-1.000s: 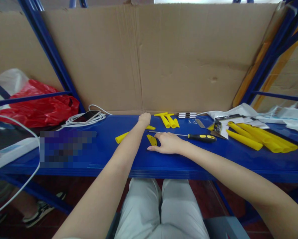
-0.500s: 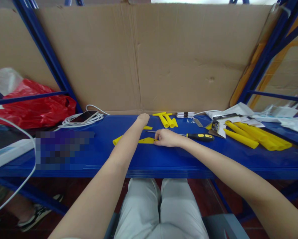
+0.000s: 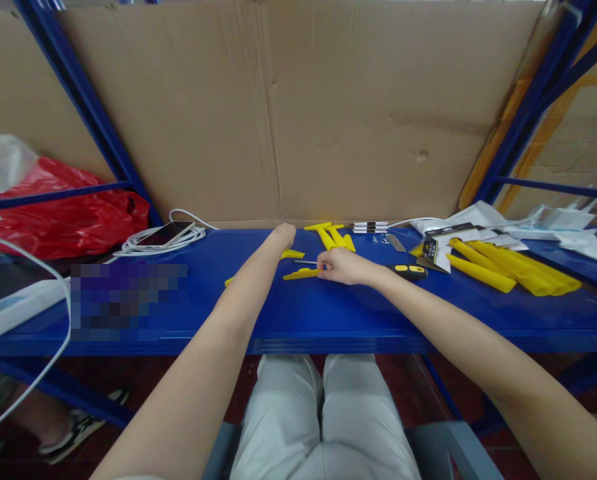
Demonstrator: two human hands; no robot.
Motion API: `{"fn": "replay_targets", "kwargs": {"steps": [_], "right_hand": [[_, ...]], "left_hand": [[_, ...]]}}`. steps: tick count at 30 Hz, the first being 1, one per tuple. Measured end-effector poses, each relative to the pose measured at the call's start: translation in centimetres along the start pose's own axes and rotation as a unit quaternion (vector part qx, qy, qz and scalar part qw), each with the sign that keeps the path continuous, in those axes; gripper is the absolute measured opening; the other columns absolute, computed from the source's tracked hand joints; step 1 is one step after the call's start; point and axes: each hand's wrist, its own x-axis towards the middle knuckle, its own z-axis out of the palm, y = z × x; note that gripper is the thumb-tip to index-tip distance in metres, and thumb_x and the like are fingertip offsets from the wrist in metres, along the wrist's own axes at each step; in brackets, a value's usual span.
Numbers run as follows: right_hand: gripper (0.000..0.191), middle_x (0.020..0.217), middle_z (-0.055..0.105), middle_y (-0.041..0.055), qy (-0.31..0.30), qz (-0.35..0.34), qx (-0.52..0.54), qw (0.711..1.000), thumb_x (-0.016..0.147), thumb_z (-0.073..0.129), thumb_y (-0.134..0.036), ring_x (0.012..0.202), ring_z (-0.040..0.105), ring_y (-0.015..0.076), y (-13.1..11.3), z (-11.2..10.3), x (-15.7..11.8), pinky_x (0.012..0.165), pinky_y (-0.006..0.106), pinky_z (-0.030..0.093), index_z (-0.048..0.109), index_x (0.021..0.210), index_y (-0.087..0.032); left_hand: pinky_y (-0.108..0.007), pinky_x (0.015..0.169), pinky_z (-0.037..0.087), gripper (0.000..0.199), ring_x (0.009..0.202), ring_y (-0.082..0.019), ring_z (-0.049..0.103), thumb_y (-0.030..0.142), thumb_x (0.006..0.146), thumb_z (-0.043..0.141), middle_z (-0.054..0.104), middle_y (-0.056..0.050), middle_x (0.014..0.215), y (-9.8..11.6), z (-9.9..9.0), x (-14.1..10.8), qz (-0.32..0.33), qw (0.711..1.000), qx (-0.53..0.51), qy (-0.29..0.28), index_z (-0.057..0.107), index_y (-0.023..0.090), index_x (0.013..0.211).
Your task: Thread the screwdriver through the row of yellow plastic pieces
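Yellow flat piece [image 3: 299,274], one: in the head view, gripped at one end by the fingertips of the right hand [image 3: 342,266], extending from it at nine o'clock over the blue table [image 3: 303,317]. Screwdriver [image 3: 412,272], one: black-and-yellow handle at three o'clock from the right hand, shaft tip showing at nine; the hand covers the middle, contact cannot be told. Left hand [image 3: 284,235], at ten o'clock from the right: back uppermost, fingers hidden; cannot tell whether it grasps anything. Second yellow piece [image 3: 293,254], one: at five o'clock from the left hand, partly covered by that arm. T-shaped pieces [image 3: 321,230], yellow, two: side by side, eleven o'clock from the right hand. Black-and-white sticks [image 3: 370,228], stacked: one o'clock. Metal blade [image 3: 396,243], one: two o'clock. Yellow tubes [image 3: 523,267], several, heaped: three o'clock, well apart, beside printed packaging [image 3: 435,255]. White cable [image 3: 131,250], coiled, with phone [image 3: 171,235]: nine o'clock from the left hand; red bag [image 3: 73,213] farther out. Cardboard sheet [image 3: 378,100], upright: twelve o'clock.
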Motion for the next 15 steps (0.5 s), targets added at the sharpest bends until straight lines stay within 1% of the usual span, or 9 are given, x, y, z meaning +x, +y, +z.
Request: {"fn": "replay_targets", "kwargs": {"steps": [2,4,6,8,11,15], "right_hand": [[0.012,0.085,0.072,0.0070,0.029,0.015,-0.019,0.999,0.088,0.064,-0.019,0.082,0.065,0.0199,0.1,-0.3,-0.1,0.079,0.033,0.046,0.073,0.095,-0.017],[0.013,0.086,0.073,0.0073,0.058,0.032,-0.017,0.998,0.091,0.061,-0.020,0.081,0.066,0.0197,0.3,-0.6,-0.2,0.079,0.032,0.046,0.073,0.098,-0.018],[0.014,0.086,0.074,0.0065,0.088,0.039,0.000,0.995,0.092,0.059,-0.020,0.081,0.067,0.0191,0.7,-0.8,-0.2,0.078,0.031,0.046,0.072,0.099,-0.018],[0.015,0.088,0.075,0.0061,0.116,0.041,0.019,0.992,0.091,0.059,-0.018,0.083,0.068,0.0195,1.2,-0.8,-0.1,0.078,0.030,0.046,0.071,0.100,-0.019],[0.019,0.097,0.076,0.0074,0.158,0.039,0.039,0.986,0.088,0.060,-0.014,0.091,0.069,0.0207,1.9,-0.7,0.1,0.082,0.031,0.047,0.070,0.103,-0.019],[0.028,0.109,0.075,0.0093,0.205,0.028,0.079,0.975,0.086,0.057,-0.012,0.092,0.069,0.0200,2.4,-0.4,0.3,0.084,0.032,0.050,0.067,0.112,-0.018]], "left_hand": [[-0.032,0.103,0.051,0.047,0.125,-0.031,0.064,0.009,0.082,0.061,0.068,-0.026,0.129,0.0,0.0,0.0,-0.038,0.999,0.027,-0.024,0.069,0.006,0.128],[-0.031,0.102,0.052,0.048,0.127,-0.031,0.062,0.014,0.085,0.059,0.065,-0.025,0.134,0.0,0.0,0.1,-0.066,0.996,0.040,-0.043,0.067,0.008,0.132],[-0.033,0.099,0.053,0.047,0.128,-0.031,0.062,0.021,0.087,0.059,0.065,-0.023,0.136,-0.1,0.0,0.2,-0.086,0.994,0.032,-0.059,0.068,0.011,0.131],[-0.035,0.097,0.055,0.046,0.126,-0.033,0.063,0.026,0.085,0.061,0.067,-0.021,0.133,-0.3,0.1,0.4,-0.106,0.991,0.029,-0.082,0.070,0.015,0.129],[-0.036,0.097,0.054,0.045,0.123,-0.033,0.065,0.025,0.081,0.065,0.070,-0.020,0.129,-0.6,0.6,0.6,-0.101,0.990,0.031,-0.097,0.073,0.018,0.125],[-0.035,0.100,0.052,0.044,0.122,-0.030,0.066,0.021,0.079,0.067,0.070,-0.020,0.127,-0.7,1.0,0.8,-0.080,0.993,0.029,-0.084,0.074,0.018,0.123]]}}
